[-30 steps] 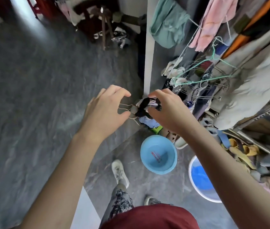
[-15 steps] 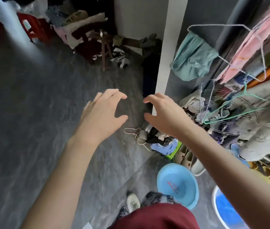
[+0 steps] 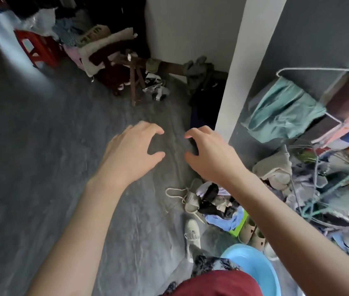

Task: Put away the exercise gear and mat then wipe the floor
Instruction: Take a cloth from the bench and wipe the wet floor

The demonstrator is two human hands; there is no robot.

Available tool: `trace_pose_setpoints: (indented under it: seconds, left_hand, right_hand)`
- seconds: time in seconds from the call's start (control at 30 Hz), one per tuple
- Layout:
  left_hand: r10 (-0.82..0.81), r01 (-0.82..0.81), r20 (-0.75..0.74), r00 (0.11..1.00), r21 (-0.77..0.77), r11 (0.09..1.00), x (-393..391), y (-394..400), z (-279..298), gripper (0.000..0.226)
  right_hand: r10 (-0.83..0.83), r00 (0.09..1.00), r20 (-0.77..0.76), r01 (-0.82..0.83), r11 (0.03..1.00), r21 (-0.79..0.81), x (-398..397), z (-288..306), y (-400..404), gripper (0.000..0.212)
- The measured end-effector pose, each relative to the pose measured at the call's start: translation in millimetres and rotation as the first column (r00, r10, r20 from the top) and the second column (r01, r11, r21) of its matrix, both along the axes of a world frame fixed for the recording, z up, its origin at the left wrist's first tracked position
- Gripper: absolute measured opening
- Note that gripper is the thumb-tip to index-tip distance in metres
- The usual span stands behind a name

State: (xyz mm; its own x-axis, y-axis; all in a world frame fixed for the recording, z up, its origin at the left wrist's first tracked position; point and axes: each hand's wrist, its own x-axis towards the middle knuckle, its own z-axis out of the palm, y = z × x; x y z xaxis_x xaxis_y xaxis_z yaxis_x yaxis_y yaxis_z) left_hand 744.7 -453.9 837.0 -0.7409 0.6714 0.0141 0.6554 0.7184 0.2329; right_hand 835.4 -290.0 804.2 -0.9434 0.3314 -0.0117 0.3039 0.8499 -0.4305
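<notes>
My left hand (image 3: pixel 133 154) and my right hand (image 3: pixel 210 154) hover side by side over the grey floor (image 3: pixel 41 167), fingers curled apart, nothing in either. Below my right forearm a bundle of black and beige gear with a white cord (image 3: pixel 192 198) lies on the floor at the edge of a clothes heap. No mat shows in this view.
A white wall edge (image 3: pixel 242 67) stands ahead on the right. Hanging clothes and wire hangers (image 3: pixel 329 189) crowd the right side. A blue basin (image 3: pixel 254 272) and shoes (image 3: pixel 192 233) lie near my feet. A red stool (image 3: pixel 39 48) and a wooden stool (image 3: pixel 133 82) with piled clothes stand at the back.
One second ago my right hand held the black gear bundle with my left at its cord. Both hands have let go and risen; the bundle now lies on the floor. The view has tilted up.
</notes>
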Motion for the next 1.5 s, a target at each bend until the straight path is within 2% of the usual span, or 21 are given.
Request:
trace_pose_setpoints:
  seconds: [0.23, 0.4, 0.7, 0.87, 1.03, 1.23, 1.5]
  left_hand:
    - [0.017, -0.017, 0.024, 1.0, -0.002, 1.0, -106.7, 55.3, 5.2, 0.046]
    - [0.084, -0.084, 0.015, 0.996, 0.047, 0.995, -169.1, 79.7, 3.9, 0.044]
    - [0.062, -0.068, 0.072, 0.995, 0.085, 0.994, -288.0, 98.9, -16.7, 0.045]
    - [0.088, -0.098, 0.082, 0.993, 0.129, 0.987, -386.5, 97.5, -18.2, 0.042]
    - [0.052, -0.057, 0.054, 0.997, 0.085, 0.995, -496.4, 84.3, -16.3, 0.047]
    - [-0.01, 0.01, 0.025, 1.0, -0.003, 1.0, -612.9, 72.1, -6.6, 0.046]
    - [-0.096, 0.096, 0.048, 0.994, 0.001, 0.995, -704.3, 85.8, -10.4, 0.042]
  right_hand:
    - [0.031, 0.999, 0.006, -0.031, 0.996, -0.085, -106.2, 1.3, 57.0, 0.044]
    - [0.063, 0.998, -0.014, -0.064, 0.995, -0.07, -179.6, -0.4, 86.7, 0.042]
    - [0.068, 0.998, 0.002, -0.067, 0.989, -0.135, -302.2, -7.8, 94.6, 0.037]
    - [0.065, 0.998, -0.021, -0.067, 0.982, -0.179, -398.4, -10.9, 95.1, 0.037]
    - [0.083, 0.996, -0.035, -0.09, 0.959, -0.271, -509.1, -9.6, 84.3, 0.035]
    - [-0.004, 0.999, -0.041, -0.007, 0.968, -0.25, -617.9, -6.9, 81.3, 0.038]
    - [-0.115, 0.991, -0.064, 0.094, 0.959, -0.269, -689.9, -15.9, 96.2, 0.033]
